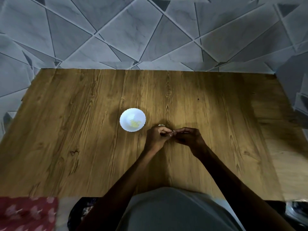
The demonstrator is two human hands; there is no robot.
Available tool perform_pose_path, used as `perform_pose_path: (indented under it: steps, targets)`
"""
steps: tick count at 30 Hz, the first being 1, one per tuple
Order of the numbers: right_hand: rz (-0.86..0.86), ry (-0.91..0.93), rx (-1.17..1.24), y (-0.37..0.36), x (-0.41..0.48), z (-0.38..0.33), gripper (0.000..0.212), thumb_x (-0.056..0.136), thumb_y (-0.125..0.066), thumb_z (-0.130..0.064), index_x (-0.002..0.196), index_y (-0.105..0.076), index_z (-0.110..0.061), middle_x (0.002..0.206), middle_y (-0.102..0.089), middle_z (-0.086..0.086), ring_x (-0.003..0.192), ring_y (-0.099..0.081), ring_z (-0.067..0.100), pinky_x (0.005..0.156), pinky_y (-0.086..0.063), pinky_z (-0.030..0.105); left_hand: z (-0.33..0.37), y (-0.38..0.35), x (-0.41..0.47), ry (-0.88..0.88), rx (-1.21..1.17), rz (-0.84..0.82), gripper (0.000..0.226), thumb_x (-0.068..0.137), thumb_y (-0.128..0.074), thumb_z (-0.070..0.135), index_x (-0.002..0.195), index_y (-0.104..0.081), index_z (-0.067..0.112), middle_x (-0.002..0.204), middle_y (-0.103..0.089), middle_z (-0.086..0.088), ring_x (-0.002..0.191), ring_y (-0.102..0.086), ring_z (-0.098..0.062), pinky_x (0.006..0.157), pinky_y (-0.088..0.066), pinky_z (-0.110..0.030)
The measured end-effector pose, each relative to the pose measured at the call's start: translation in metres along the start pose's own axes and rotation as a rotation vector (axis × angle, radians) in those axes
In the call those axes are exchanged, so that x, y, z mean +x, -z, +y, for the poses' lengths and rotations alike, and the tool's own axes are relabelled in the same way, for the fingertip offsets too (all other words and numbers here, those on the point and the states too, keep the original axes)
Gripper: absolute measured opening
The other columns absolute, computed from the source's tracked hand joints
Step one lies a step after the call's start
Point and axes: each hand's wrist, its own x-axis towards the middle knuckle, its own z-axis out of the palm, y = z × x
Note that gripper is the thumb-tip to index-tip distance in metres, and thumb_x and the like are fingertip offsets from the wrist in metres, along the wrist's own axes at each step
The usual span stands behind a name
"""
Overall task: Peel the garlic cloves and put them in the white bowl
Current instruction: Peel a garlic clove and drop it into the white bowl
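The garlic clove (172, 132) shows only as a small pale speck, mostly hidden where the fingertips of both hands meet. The left hand (156, 136) and right hand (189, 136) have their fingers curled in, pinching it between them over the wooden table (83, 130). The white bowl (126, 116) sits near the fingers, to their left, with yellowish peeled cloves (135, 123) inside

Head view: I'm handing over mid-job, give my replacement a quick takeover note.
Left hand and right hand: both pinch a small pale garlic clove between them, above the wooden table, right of the white bowl.
Done: yellowish peeled cloves lie in the bowl.
Left: finish peeling this clove, drop it in.
A small piece beside the left hand is too small to identify.
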Motion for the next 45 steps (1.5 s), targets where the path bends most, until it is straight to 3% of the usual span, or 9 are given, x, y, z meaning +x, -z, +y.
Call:
perform_pose_path:
  steps: [5, 11, 14, 19, 26, 32, 38, 42, 45]
  targets:
    - [-0.011, -0.035, 0.036, 0.001, 0.001, -0.001, 0.023, 0.086, -0.068, -0.002, 0.105, -0.068, 0.011, 0.103, -0.071, 0.026, 0.099, -0.07, 0.036, 0.088, -0.057, 0.043, -0.003, 0.006, -0.001, -0.075, -0.019, -0.025, 0.014, 0.083, -0.076, 0.017, 0.096, -0.078, 0.011, 0.088, -0.076, 0.003, 0.083, -0.071, -0.006, 0.081, -0.058, -0.029]
    - [-0.038, -0.116, -0.001, 0.004, -0.001, -0.001, 0.023, 0.087, -0.067, -0.005, 0.103, -0.069, 0.011, 0.097, -0.069, 0.025, 0.087, -0.068, 0.025, 0.076, -0.057, 0.028, 0.003, 0.007, -0.007, -0.21, 0.16, -0.063, 0.018, 0.087, -0.071, 0.012, 0.104, -0.075, 0.01, 0.097, -0.075, 0.0, 0.088, -0.068, -0.004, 0.081, -0.053, -0.015]
    - [-0.028, -0.294, 0.091, 0.004, 0.004, -0.002, 0.019, 0.087, -0.069, -0.005, 0.101, -0.07, 0.008, 0.094, -0.071, 0.018, 0.086, -0.069, 0.021, 0.074, -0.056, 0.025, 0.003, 0.01, -0.008, -0.225, 0.184, -0.112, 0.02, 0.087, -0.071, 0.011, 0.106, -0.074, 0.011, 0.1, -0.075, 0.0, 0.089, -0.067, -0.002, 0.082, -0.051, -0.013]
    - [-0.001, -0.518, 0.182, 0.002, 0.009, -0.009, 0.009, 0.086, -0.069, -0.001, 0.094, -0.071, 0.002, 0.087, -0.072, 0.014, 0.076, -0.069, 0.016, 0.066, -0.057, 0.022, 0.003, 0.02, -0.006, -0.247, 0.125, -0.21, 0.014, 0.085, -0.07, 0.007, 0.098, -0.077, 0.01, 0.087, -0.076, 0.001, 0.078, -0.069, -0.001, 0.079, -0.055, -0.02]
    - [-0.051, -0.568, 0.17, 0.005, 0.009, -0.019, 0.004, 0.085, -0.068, -0.002, 0.087, -0.071, -0.001, 0.079, -0.071, 0.009, 0.07, -0.067, 0.013, 0.062, -0.056, 0.02, 0.0, 0.03, -0.005, -0.165, -0.11, -0.288, 0.016, 0.087, -0.071, 0.007, 0.102, -0.074, 0.003, 0.086, -0.076, -0.007, 0.078, -0.074, -0.021, 0.083, -0.058, -0.036]
    - [-0.127, -0.644, 0.347, 0.008, 0.009, -0.021, 0.013, 0.088, -0.063, 0.001, 0.079, -0.073, -0.001, 0.081, -0.069, 0.009, 0.07, -0.067, 0.012, 0.06, -0.057, 0.017, 0.0, 0.031, -0.005, -0.094, -0.226, -0.306, 0.017, 0.088, -0.071, 0.013, 0.104, -0.074, 0.007, 0.085, -0.076, -0.009, 0.081, -0.073, -0.029, 0.086, -0.057, -0.045]
    - [-0.112, -0.689, 0.497, 0.006, 0.008, -0.021, 0.007, 0.079, -0.065, 0.002, 0.077, -0.071, 0.002, 0.083, -0.067, 0.013, 0.07, -0.067, 0.014, 0.06, -0.058, 0.018, 0.001, 0.029, -0.005, -0.068, -0.195, -0.252, 0.014, 0.086, -0.072, 0.009, 0.099, -0.075, 0.007, 0.08, -0.075, -0.008, 0.076, -0.073, -0.024, 0.084, -0.057, -0.035]
    - [-0.093, -0.566, 0.352, 0.004, 0.004, -0.016, 0.011, 0.09, -0.061, -0.002, 0.096, -0.07, 0.003, 0.086, -0.07, 0.013, 0.075, -0.066, 0.017, 0.063, -0.058, 0.02, 0.002, 0.024, -0.003, -0.03, -0.136, -0.169, 0.011, 0.082, -0.073, 0.008, 0.092, -0.076, 0.01, 0.075, -0.075, -0.004, 0.069, -0.072, -0.02, 0.078, -0.059, -0.034]
    - [-0.086, -0.101, -0.149, 0.0, 0.0, -0.008, 0.018, 0.09, -0.068, -0.012, 0.104, -0.072, -0.002, 0.091, -0.074, 0.011, 0.082, -0.07, 0.022, 0.07, -0.059, 0.027, 0.003, 0.02, -0.004, 0.079, -0.169, -0.105, 0.009, 0.08, -0.073, 0.012, 0.088, -0.075, 0.015, 0.071, -0.074, -0.005, 0.068, -0.071, -0.017, 0.08, -0.057, -0.035]
